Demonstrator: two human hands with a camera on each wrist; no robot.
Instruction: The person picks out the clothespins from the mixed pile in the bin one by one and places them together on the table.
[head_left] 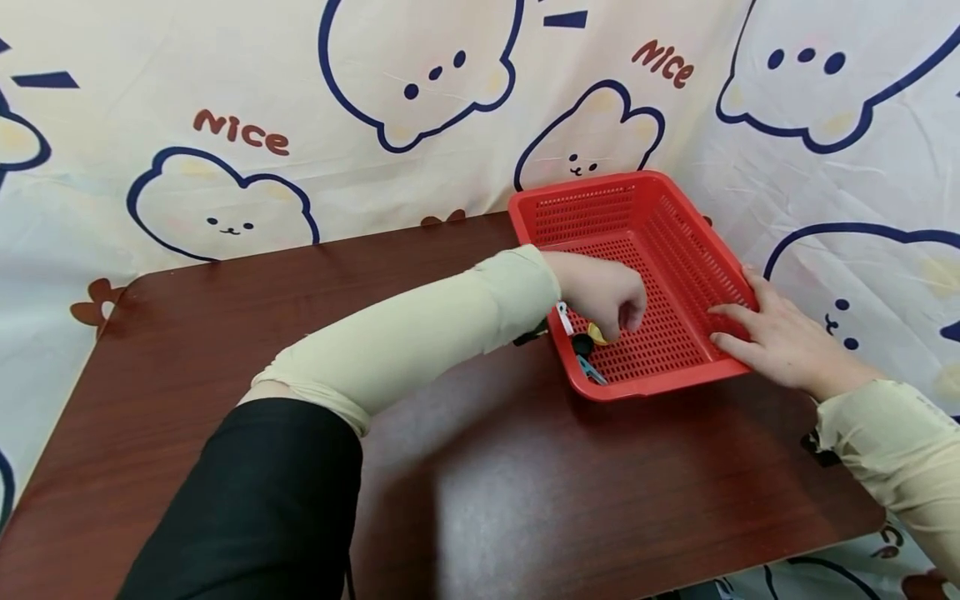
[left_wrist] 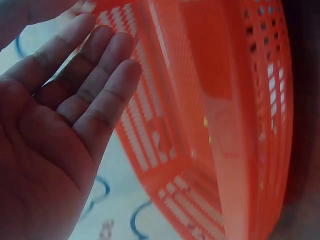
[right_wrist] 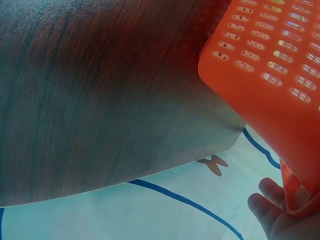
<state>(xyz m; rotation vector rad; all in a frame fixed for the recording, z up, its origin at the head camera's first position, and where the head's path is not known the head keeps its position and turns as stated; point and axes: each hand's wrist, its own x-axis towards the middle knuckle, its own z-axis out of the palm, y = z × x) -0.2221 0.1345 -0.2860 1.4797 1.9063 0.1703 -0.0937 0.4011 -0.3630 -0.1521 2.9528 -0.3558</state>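
A red plastic basket (head_left: pixel 637 385) with slotted walls stands at the right of the table. My left hand (head_left: pixel 609 292) hangs inside it, fingers pointing down in the head view. In the left wrist view its palm faces the camera with fingers loosely bent and nothing held. My right hand (head_left: pixel 783 342) grips the basket's right rim, with two fingers inside the wall. Below the left hand, along the left wall, lie a yellow piece (head_left: pixel 597 334), a dark round thing (head_left: pixel 582 344), a blue clip-like piece (head_left: pixel 591 369) and a small white piece (head_left: pixel 564 318). The left hand partly hides this spot.
The dark brown wooden table (head_left: pixel 225 333) reaches left and toward me. Behind it and on the right hangs a white cloth (head_left: pixel 420 183) printed with cartoon bears. The basket stands close to this cloth. My left forearm (head_left: pixel 420 333) crosses over the table.
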